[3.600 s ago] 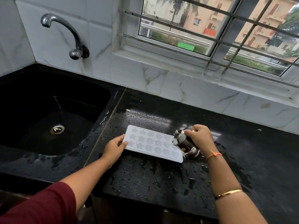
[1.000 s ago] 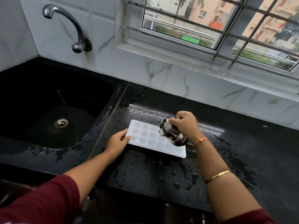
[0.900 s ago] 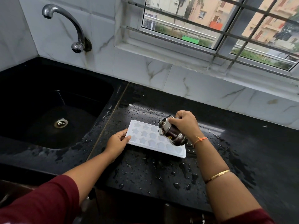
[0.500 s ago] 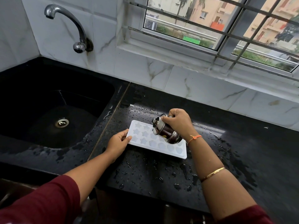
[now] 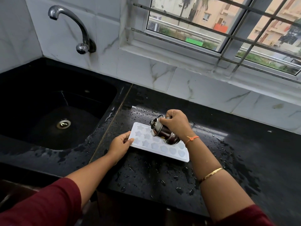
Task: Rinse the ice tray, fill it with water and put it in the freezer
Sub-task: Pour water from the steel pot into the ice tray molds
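A white ice tray [image 5: 169,150] with star and heart moulds lies flat on the wet black counter [image 5: 162,180], right of the sink. My left hand [image 5: 121,143] holds its near-left corner, thumb on the rim. My right hand [image 5: 175,123] grips a small steel cup [image 5: 164,133] from above and tilts it mouth-down to the left over the tray's left half. The cup and hand hide part of the tray's far row. I cannot make out a stream of water.
A black sink [image 5: 53,111] with a steel drain [image 5: 63,124] lies to the left. A chrome tap [image 5: 71,28] juts from the tiled wall above it. A barred window [image 5: 228,26] fills the upper right. Water drops dot the counter.
My right hand has carried the tilted cup leftward along the tray, from its right end to over its left half. My left hand has stayed on the tray's corner.
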A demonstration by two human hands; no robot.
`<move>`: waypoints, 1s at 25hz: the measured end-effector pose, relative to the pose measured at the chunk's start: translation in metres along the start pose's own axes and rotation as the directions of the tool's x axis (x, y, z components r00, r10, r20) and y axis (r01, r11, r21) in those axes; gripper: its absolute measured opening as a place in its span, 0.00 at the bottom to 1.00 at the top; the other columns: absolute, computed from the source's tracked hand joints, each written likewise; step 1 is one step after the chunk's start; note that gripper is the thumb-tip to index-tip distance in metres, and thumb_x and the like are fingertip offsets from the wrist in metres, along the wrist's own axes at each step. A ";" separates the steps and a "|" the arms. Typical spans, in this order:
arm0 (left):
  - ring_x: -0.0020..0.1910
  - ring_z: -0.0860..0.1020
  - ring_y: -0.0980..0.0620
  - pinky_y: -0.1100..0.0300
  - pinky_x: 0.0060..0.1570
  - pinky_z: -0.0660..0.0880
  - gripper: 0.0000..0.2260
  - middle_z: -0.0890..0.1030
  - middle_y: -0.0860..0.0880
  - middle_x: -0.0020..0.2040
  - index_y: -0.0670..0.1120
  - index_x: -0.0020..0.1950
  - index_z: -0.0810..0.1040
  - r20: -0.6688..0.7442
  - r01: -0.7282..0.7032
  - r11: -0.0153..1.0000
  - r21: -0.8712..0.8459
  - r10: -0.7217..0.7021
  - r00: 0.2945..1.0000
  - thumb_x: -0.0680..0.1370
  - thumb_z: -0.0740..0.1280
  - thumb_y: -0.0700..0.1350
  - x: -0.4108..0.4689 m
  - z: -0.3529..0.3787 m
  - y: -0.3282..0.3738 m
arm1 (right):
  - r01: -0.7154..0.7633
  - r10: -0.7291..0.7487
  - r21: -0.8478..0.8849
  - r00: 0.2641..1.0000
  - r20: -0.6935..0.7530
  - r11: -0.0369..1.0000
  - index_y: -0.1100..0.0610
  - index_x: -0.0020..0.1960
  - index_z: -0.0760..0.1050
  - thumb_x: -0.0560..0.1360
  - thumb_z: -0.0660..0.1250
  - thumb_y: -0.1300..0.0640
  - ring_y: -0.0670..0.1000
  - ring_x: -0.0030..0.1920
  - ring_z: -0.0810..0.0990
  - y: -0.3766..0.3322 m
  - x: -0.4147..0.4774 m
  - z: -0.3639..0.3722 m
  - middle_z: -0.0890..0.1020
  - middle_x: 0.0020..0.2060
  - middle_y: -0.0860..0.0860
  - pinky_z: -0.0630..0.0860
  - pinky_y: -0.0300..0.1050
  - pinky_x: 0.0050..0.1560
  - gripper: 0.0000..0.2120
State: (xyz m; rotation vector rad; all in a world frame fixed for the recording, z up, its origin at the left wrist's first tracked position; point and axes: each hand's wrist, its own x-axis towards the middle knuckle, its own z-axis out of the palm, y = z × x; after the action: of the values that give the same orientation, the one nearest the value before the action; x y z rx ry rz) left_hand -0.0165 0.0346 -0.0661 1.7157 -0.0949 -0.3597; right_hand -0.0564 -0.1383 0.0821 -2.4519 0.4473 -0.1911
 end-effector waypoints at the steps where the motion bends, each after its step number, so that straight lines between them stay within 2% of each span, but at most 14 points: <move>1: 0.57 0.75 0.54 0.60 0.63 0.68 0.19 0.76 0.45 0.64 0.38 0.69 0.69 0.002 -0.001 1.000 -0.002 0.001 1.000 0.77 0.64 0.37 0.000 0.000 0.000 | -0.001 0.001 -0.002 1.000 0.000 1.000 0.54 0.28 0.61 0.72 0.68 0.59 0.45 0.29 0.66 0.000 0.000 0.000 0.68 0.27 0.48 0.63 0.36 0.29 0.19; 17: 0.58 0.74 0.54 0.61 0.62 0.68 0.20 0.76 0.45 0.65 0.38 0.69 0.69 0.005 -0.009 1.000 -0.014 0.009 1.000 0.77 0.64 0.37 0.001 0.001 -0.002 | -0.016 0.016 0.028 0.999 -0.029 0.999 0.54 0.28 0.61 0.72 0.68 0.59 0.46 0.29 0.66 0.003 0.003 0.000 0.68 0.28 0.49 0.64 0.36 0.29 0.19; 25: 0.57 0.74 0.56 0.63 0.60 0.67 0.20 0.76 0.47 0.65 0.39 0.70 0.68 0.004 -0.009 1.000 0.027 0.009 1.000 0.77 0.64 0.38 0.002 0.001 0.000 | 0.054 -0.054 0.003 0.998 -0.009 0.999 0.54 0.28 0.60 0.72 0.68 0.59 0.46 0.30 0.65 -0.009 0.006 0.006 0.67 0.27 0.49 0.64 0.37 0.30 0.19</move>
State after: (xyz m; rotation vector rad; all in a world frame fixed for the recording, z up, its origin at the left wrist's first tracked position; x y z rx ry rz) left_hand -0.0153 0.0334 -0.0669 1.7412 -0.1106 -0.3560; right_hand -0.0470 -0.1308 0.0831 -2.4626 0.3843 -0.2250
